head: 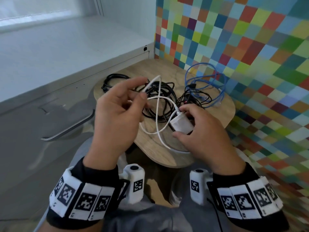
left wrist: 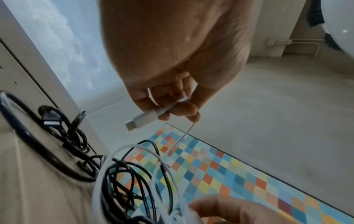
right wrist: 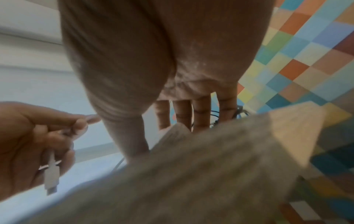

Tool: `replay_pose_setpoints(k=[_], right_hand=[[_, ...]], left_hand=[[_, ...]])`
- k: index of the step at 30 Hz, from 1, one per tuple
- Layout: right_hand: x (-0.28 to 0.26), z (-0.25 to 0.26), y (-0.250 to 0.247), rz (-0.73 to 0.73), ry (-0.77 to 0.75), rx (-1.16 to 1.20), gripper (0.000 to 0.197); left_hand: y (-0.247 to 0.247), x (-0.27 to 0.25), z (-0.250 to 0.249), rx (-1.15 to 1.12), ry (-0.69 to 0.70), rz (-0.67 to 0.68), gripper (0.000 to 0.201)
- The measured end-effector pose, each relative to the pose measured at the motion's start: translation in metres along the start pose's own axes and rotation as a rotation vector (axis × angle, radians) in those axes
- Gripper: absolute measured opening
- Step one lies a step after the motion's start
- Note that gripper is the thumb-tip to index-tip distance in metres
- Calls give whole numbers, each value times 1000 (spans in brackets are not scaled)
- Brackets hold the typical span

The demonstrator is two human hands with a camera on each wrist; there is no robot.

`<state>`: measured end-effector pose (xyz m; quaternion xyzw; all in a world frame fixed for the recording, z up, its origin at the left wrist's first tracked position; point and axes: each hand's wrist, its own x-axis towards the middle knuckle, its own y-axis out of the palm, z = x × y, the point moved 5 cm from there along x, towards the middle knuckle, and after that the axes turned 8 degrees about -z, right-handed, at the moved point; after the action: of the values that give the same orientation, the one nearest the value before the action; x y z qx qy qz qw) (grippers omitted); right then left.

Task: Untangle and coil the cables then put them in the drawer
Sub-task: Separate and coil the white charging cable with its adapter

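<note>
I am working on the untangling step, freeing the white charging cable (head: 158, 104) from the black cable pile (head: 158, 96) in the middle of the desk (head: 222, 114); no coiling is showing yet, and I cannot pick out an open drawer in these views. My left hand (head: 115, 113) is hovering above the black pile, its fingers (left wrist: 182, 109) pinching the cable just behind its white USB plug (left wrist: 141, 119), with the plug pointing free. My right hand (head: 205, 136) is sitting just on my side of the pile, curled fingers holding the white charger block (head: 181, 123) at the cable's other end. The white cable is looping between the two hands and crossing over itself above the black pile. Next, I judge, I need to draw the plug end back through that crossing, keeping the pull gentle so the black cables are not dragged along. The blue network cable (head: 207, 84) is lying beyond the pile, toward the checkered wall (head: 250, 47).
</note>
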<state>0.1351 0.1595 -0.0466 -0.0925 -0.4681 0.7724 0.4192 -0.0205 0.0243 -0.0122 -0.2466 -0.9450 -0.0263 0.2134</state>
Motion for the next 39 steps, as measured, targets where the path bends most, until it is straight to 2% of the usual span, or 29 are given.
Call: replay_pose_setpoints(k=[2, 6, 8, 11, 14, 16, 17, 19, 22, 24, 27, 30, 32, 35, 37, 39], right_hand=[[-1, 0, -6, -89, -23, 67, 56], [1, -3, -37, -340, 7, 407, 50], [1, -4, -59, -479, -11, 527, 50], [0, -7, -84, -631, -78, 586, 49], [-1, -4, -93, -630, -152, 605, 50], [-3, 6, -90, -573, -198, 621, 52], [-4, 12, -86, -536, -222, 635, 53], [-7, 26, -77, -457, -265, 660, 53], [-12, 44, -67, -379, -344, 692, 55], [-15, 48, -68, -417, -363, 724, 58], [-17, 44, -81, -489, -328, 873, 54], [-12, 19, -95, -590, -220, 865, 63], [-8, 2, -97, -600, -68, 908, 76], [-9, -1, -96, -655, -110, 801, 50], [-9, 2, -89, -597, -114, 757, 41], [-8, 5, -76, -494, -81, 773, 37]], left_hand=[[-11, 6, 4, -26, -18, -75, 22], [-34, 18, 13, -3, -44, -196, 18], [-43, 24, 16, 34, -58, -228, 18], [-57, 31, 25, 133, -109, -225, 23], [-63, 32, 19, 311, -95, -169, 17], [-59, 28, 0, 314, -33, -152, 21], [-52, 24, -13, 237, 3, -114, 23], [-29, 12, -38, 27, 45, 61, 31], [3, -8, -49, -185, 8, 320, 34], [18, -20, -42, -226, -59, 446, 29], [30, -27, -25, -107, -120, 574, 15], [24, -18, -11, -7, -124, 519, 17], [13, -8, -8, 80, -57, 407, 18], [-8, 5, -12, 99, 14, 169, 15], [-15, 7, -13, 68, 19, 76, 10], [-18, 7, -12, 85, 17, 39, 13]])
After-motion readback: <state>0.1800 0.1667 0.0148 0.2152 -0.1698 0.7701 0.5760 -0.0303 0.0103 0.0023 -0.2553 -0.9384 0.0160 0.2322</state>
